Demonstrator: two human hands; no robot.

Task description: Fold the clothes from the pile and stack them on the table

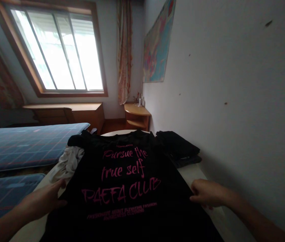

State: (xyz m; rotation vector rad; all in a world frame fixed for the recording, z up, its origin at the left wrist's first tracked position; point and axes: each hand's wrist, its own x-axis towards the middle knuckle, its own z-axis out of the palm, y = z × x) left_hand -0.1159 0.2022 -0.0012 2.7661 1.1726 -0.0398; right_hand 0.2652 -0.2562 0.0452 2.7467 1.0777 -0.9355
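A black T-shirt (122,168) with pink lettering lies spread out, its collar at the far end and its lower part running out of the frame. At its left edge is my left hand (50,195), thumb and forefinger apart, the thumb touching the cloth. My right hand (206,193) has its fingers closed on the shirt's right edge. Beside the left sleeve lies a crumpled pale grey cloth (68,163). Folded dark clothes (179,146) form a stack past the right side of the shirt.
Under the clothes is a pale surface (191,173), close to the white wall (228,67) on the right. To the left are mattresses with blue plaid covers (31,144). A wooden desk (86,107) and a corner shelf (138,110) stand beyond, near the window (61,50).
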